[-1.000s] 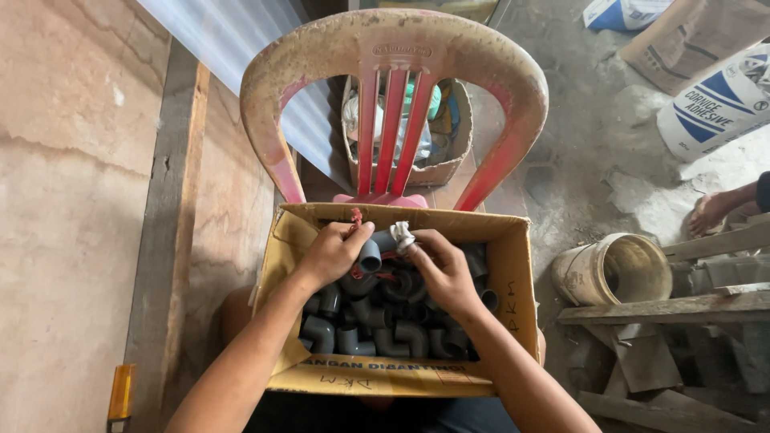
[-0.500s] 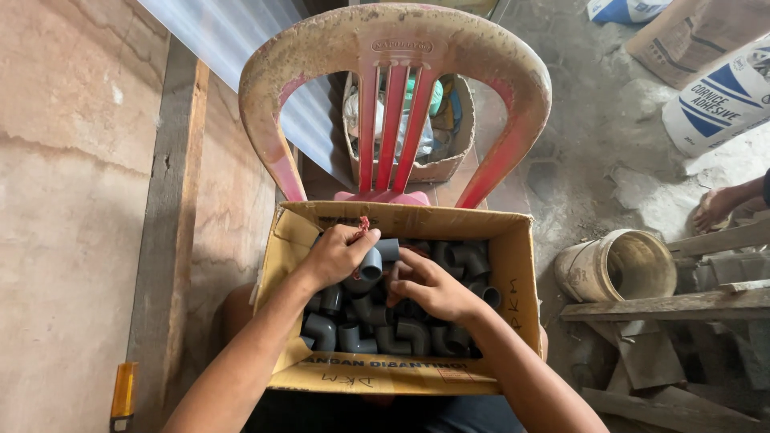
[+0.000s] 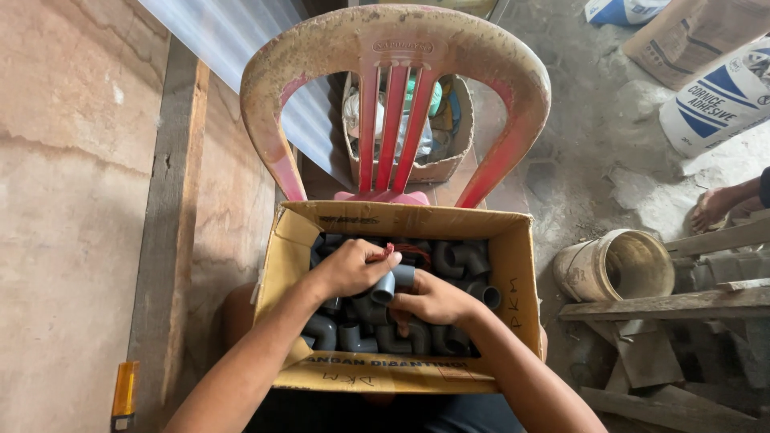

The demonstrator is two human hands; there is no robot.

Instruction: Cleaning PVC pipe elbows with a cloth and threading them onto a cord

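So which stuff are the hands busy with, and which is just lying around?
In use: left hand, right hand, grey pipe elbow, cardboard box of grey fittings.

Lying about: red plastic chair, dirty bucket, sacks, wooden planks.

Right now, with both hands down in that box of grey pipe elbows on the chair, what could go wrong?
1. The cardboard box sits on a red plastic chair with its near edge over the person's lap; pressing down could tip it and spill the pipe elbows.
2. The left hand grips one elbow with a red string; it might snag.
3. The right hand is pushed among loose fittings and could get pinched.
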